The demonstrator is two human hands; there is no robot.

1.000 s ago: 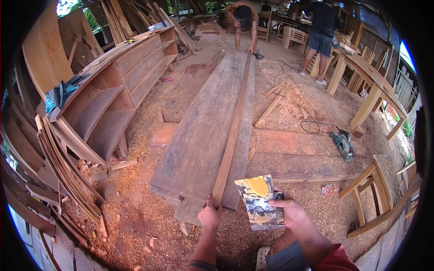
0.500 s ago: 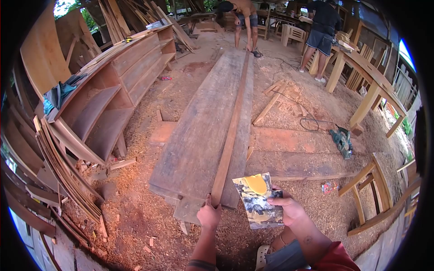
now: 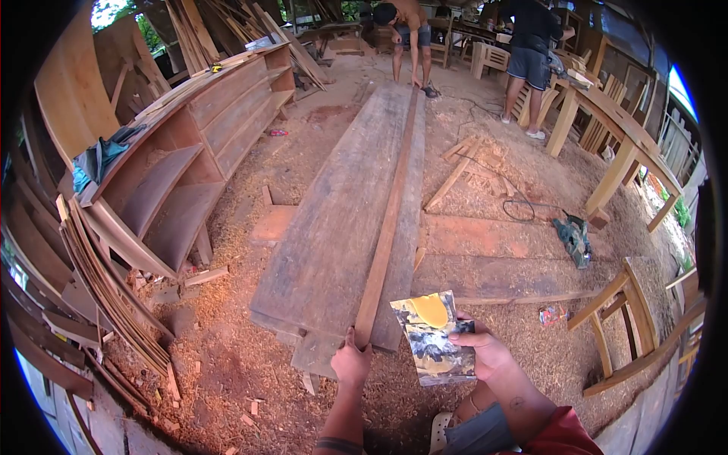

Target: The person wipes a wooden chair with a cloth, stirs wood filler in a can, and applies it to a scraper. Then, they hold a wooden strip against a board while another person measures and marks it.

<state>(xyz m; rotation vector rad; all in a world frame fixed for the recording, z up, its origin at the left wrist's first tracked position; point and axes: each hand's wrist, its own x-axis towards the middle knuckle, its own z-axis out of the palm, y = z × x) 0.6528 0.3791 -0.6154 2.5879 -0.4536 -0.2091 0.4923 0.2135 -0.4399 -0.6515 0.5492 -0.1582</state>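
My left hand [image 3: 352,359] is closed on the near end of a long, narrow wooden strip [image 3: 387,235]. That strip lies lengthwise over a wide, dark wooden plank [image 3: 326,227], running away to the far end. In my right hand [image 3: 485,347] is a smeared flat card [image 3: 437,345], black, white and tan with a bright yellow patch at its top edge. My thumb presses on its face, and the other fingers are mostly hidden behind it. At the far end, a bent-over person [image 3: 409,30] has a hand down at the strip.
A long wooden shelf unit [image 3: 220,114] lies along the left. To the right, a green power tool [image 3: 572,241] with a cable rests on boards, near a wooden chair frame [image 3: 629,326]. Another person [image 3: 529,61] stands at a workbench [image 3: 614,114]. Shavings cover the floor.
The person by the workbench has shifted slightly in posture. The bent-over person's head has moved a little right. My hands, the strip and the card stay in place.
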